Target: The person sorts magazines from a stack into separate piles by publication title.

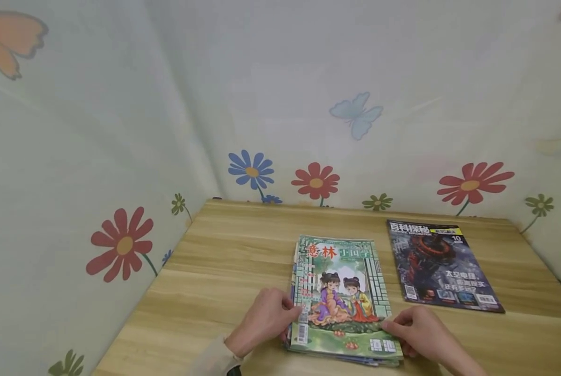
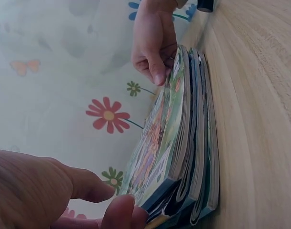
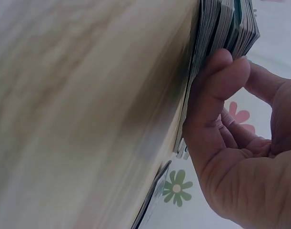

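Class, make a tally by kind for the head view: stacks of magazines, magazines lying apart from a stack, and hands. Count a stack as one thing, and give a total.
Magazine stack: 1
Magazine lying apart: 1
Hands: 2 (left hand, right hand)
Total: 4

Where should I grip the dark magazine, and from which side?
Probably the near-right corner of the dark magazine, coming from the right: it lies flat and thin on the table, so an edge likely needs lifting first, and the magazine stack sits off its left side.
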A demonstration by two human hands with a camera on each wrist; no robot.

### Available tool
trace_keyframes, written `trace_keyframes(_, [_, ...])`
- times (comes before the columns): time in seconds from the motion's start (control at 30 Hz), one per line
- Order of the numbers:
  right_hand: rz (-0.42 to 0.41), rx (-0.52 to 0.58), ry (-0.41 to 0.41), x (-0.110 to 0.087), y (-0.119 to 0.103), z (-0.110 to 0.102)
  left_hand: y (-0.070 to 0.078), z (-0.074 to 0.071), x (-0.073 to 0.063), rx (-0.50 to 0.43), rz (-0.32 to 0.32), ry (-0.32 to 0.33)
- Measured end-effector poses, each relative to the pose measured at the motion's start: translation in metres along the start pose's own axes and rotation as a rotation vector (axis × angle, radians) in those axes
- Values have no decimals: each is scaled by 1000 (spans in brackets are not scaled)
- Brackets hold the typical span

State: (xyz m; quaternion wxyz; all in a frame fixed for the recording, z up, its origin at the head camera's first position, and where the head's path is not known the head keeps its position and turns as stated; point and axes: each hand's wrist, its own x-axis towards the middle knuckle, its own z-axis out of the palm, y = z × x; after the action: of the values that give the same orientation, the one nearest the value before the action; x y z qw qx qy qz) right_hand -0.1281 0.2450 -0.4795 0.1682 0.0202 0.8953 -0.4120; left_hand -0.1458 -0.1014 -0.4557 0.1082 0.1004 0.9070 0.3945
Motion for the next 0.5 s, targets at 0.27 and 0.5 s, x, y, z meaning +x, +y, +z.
trace_keyframes(0.27, [3,-38,24,1,-4,-3,0,-3,4,-66,-37,-52])
trace_keyframes(0.5, [49,-27,28,3,-3,-1,-4,2,3,-234,-126,-94])
